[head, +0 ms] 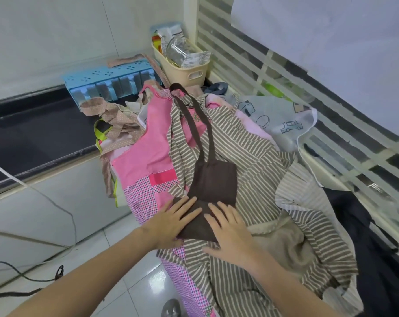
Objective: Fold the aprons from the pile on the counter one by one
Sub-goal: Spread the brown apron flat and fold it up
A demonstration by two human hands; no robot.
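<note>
A dark brown apron [213, 181], folded into a small flat shape, lies on top of the pile of aprons, with its neck strap [194, 115] running away from me. My left hand [173, 221] lies flat with straight fingers on its near left corner. My right hand [228, 234] presses flat on its near right corner. Under it spreads a brown-and-white striped apron [251, 156]. A pink apron with checked patches [148, 161] lies to the left and hangs over the counter's edge.
A white apron with car drawings [283, 120] and a beige dotted one [116, 117] lie further back. Behind the pile stand a blue spice rack [109, 81] and a cream basket [182, 67] with a glass jar. Black cloth [354, 216] lies at right. A dark sink [33, 129] is left.
</note>
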